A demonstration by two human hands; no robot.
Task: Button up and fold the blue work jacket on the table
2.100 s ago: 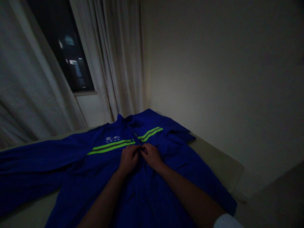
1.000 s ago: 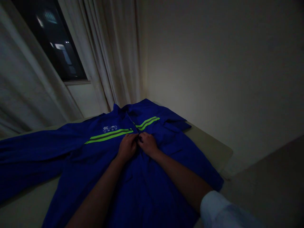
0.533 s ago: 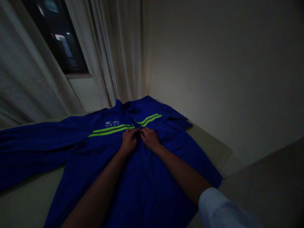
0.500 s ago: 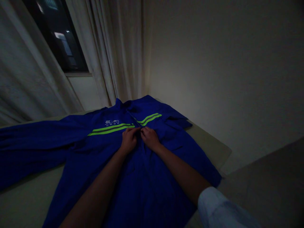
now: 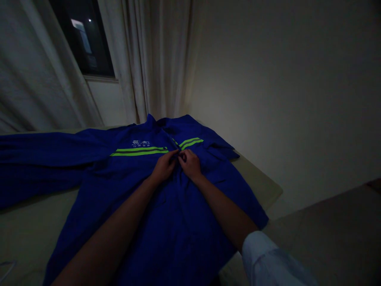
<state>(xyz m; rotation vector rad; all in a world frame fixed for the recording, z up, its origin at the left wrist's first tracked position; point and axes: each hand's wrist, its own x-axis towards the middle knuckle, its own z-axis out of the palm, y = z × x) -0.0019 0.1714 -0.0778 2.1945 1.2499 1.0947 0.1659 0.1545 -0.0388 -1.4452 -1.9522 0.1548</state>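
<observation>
A blue work jacket (image 5: 119, 186) with green reflective stripes and a white chest print lies spread out, front side up, its collar at the far end. At the middle of its front, just below the stripes, my left hand (image 5: 163, 165) pinches the edge of the front opening. Close against it, my right hand (image 5: 189, 163) has its thumb and fingers closed on the same opening. Above the hands the front stands partly apart up to the collar. Whether a button or zip lies between my fingertips is too dark to see.
The jacket lies on a pale green surface (image 5: 258, 174) whose corner shows at the right. Behind it hang light curtains (image 5: 160, 59) beside a dark window (image 5: 86, 39). A plain wall (image 5: 282, 99) rises at the right. A thin white cord-like thing (image 5: 8, 270) lies at lower left.
My view has shifted slightly, so the window sits further right and the jacket a little higher. Both hands stay together at the front opening, the right fingers now more curled.
</observation>
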